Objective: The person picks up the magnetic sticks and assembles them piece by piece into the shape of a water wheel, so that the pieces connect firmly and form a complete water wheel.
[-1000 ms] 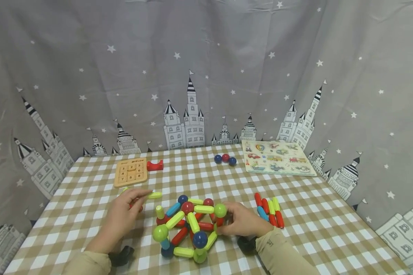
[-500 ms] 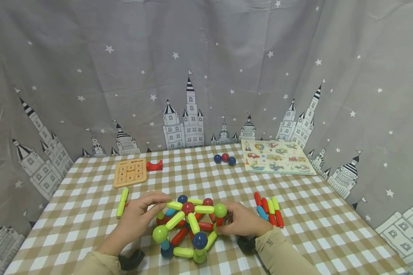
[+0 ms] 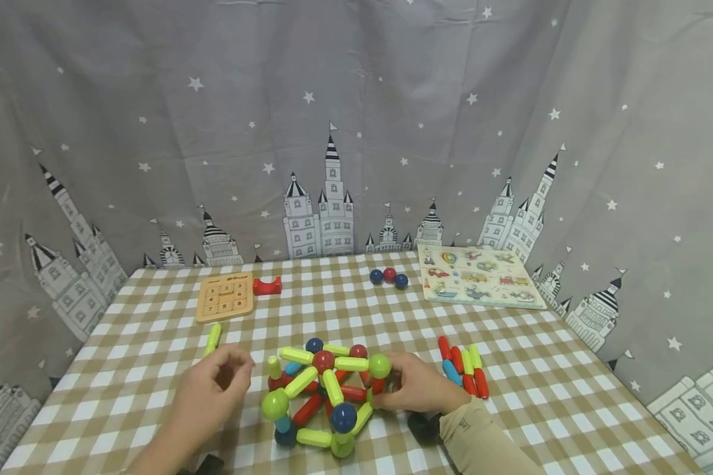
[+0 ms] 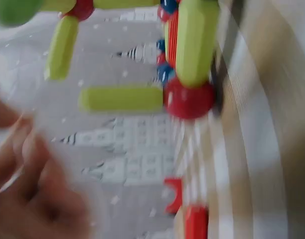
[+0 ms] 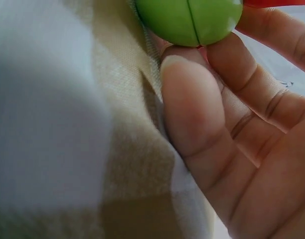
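Note:
A frame of magnetic rods and balls point(image 3: 323, 361) stands on the checked cloth, its coloured rods joined at red, blue and green balls. One yellow-green rod point(image 3: 296, 356) reaches left from the top red ball, its far end free; another rod point(image 3: 274, 367) stands upright on a lower red ball. My left hand point(image 3: 210, 389) is left of the frame, fingers loosely curled and holding nothing; it looks blurred in the left wrist view. My right hand point(image 3: 422, 382) grips the frame's right side, thumb and fingers at a low green ball point(image 5: 190, 20).
Beyond my left hand lies a loose yellow-green rod point(image 3: 214, 336). Several red, blue and yellow-green rods point(image 3: 466, 369) lie at right. Farther back are a wooden number puzzle point(image 3: 226, 297), a red arched block point(image 3: 267, 286), three balls point(image 3: 389, 275) and a picture board point(image 3: 478, 277).
My left hand carried a yellow-green rod to the top red ball, let it go there, and drew back to the left. My right hand has kept its grip on the frame.

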A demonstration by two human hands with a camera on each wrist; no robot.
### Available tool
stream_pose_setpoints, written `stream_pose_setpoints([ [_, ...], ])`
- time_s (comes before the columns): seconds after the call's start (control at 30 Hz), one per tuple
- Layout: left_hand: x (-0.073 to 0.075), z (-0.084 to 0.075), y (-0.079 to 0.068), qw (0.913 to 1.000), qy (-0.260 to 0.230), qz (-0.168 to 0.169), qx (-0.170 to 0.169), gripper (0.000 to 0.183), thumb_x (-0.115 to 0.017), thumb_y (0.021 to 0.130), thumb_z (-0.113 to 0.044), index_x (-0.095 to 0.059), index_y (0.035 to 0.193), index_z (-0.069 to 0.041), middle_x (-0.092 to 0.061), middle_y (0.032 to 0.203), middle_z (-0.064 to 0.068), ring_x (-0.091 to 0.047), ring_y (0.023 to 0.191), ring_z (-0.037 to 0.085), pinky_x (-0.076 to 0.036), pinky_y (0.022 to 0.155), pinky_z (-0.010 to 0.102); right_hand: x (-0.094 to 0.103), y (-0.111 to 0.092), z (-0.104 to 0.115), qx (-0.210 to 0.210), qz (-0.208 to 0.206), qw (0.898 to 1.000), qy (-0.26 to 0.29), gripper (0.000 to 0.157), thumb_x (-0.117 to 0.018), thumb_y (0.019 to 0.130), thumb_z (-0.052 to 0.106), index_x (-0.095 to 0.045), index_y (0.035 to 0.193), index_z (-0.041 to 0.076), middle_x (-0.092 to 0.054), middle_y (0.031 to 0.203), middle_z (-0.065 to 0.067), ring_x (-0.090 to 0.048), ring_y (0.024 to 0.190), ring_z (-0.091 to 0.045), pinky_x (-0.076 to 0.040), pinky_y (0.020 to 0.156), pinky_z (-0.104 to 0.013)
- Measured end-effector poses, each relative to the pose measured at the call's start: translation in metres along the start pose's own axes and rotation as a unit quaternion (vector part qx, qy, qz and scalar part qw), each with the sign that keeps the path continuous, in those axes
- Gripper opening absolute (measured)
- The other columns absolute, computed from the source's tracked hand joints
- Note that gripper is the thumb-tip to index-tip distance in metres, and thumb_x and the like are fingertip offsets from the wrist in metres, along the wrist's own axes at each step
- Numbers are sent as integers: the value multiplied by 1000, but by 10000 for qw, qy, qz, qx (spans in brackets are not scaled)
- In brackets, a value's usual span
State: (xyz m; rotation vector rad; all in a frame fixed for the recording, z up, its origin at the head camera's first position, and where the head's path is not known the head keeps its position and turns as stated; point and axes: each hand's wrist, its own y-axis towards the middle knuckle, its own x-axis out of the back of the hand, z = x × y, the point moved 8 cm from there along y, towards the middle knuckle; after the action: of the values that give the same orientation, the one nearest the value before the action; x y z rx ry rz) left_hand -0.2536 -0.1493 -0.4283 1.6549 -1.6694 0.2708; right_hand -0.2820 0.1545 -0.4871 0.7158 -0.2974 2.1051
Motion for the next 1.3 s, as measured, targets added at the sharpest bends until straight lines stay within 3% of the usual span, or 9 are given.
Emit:
stream_pose_setpoints([
  [0.13, -26, 10, -14, 9801, -233, 1937, -380, 20, -72, 87, -9, -66, 101, -22, -63, 84, -8, -57, 71, 4, -50, 59, 23, 6, 0, 2, 4, -42, 10000, -21, 30, -84, 85, 27, -71, 112, 25, -69, 105, 10, -61, 89, -18, -55, 72, -28],
  [0.23, -45, 13, -20, 9589, -730, 2639, -749, 24, -81, 88, -22, -65, 107, -26, -65, 87, -10, -60, 75, 4, -53, 61, 24, 9, 1, 4, 105, 163, 9996, 184, 35, -82, 86, 23, -70, 118, 21, -69, 108, 8, -63, 90, -21, -56, 72, -27],
  [0.4, -54, 17, -25, 9489, -1254, 2810, -705, 20, -82, 88, -31, -69, 102, -27, -66, 90, -10, -62, 79, 5, -55, 65, 25, 41, 3, 5, -1, 269, 9979, 583, 42, -70, 86, 7, -66, 128, 12, -70, 118, -5, -68, 104, -28, -58, 85, -32],
  [0.5, -53, 21, -30, 9465, -1440, 2792, -742, 16, -80, 90, -28, -70, 102, -26, -68, 90, -9, -61, 77, 4, -55, 64, 25, 89, 25, -2, -376, -923, 9946, 293, 29, -68, 90, 5, -70, 119, 8, -72, 116, -10, -68, 104, -26, -57, 89, -36],
  [0.6, -51, 24, -33, 9451, -1541, 2766, -813, 15, -79, 91, -25, -72, 104, -25, -70, 91, -8, -62, 77, 2, -56, 64, 25, 133, 55, -20, -942, -2244, 9698, -189, 20, -69, 93, 9, -73, 112, 5, -73, 112, -13, -68, 101, -25, -57, 89, -39],
  [0.7, -53, 29, -36, 9420, -1674, 2827, -687, 15, -79, 91, -22, -74, 105, -24, -70, 94, -6, -64, 78, 3, -57, 66, 25, 154, 81, -49, -1544, -2740, 9481, -468, 26, -69, 94, 12, -72, 117, 2, -73, 117, -16, -68, 106, -30, -55, 94, -45],
  [0.97, -73, 35, -46, 9275, -2084, 3074, -430, 18, -76, 92, -19, -76, 109, -20, -70, 93, -10, -65, 77, 3, -57, 65, 25, 147, 106, -104, -2216, -2308, 9400, -1182, 33, -75, 90, 13, -73, 121, 4, -73, 122, -16, -67, 115, -34, -51, 102, -49],
  [1.13, -74, 34, -44, 9252, -2175, 3067, -508, 18, -76, 92, -19, -76, 110, -20, -70, 92, -11, -65, 77, 2, -56, 64, 25, 140, 109, -96, -1988, -2143, 9435, -1559, 17, -80, 82, 8, -78, 99, 9, -75, 99, -7, -69, 93, -24, -56, 87, -42],
  [1.3, -69, 34, -36, 9303, -2121, 2964, -413, 17, -77, 91, -21, -75, 107, -20, -71, 91, -9, -65, 77, 4, -57, 65, 25, 122, 123, -65, -1696, -960, 9686, -1541, 17, -84, 81, 11, -76, 96, 11, -75, 96, -4, -67, 87, -17, -55, 77, -33],
])
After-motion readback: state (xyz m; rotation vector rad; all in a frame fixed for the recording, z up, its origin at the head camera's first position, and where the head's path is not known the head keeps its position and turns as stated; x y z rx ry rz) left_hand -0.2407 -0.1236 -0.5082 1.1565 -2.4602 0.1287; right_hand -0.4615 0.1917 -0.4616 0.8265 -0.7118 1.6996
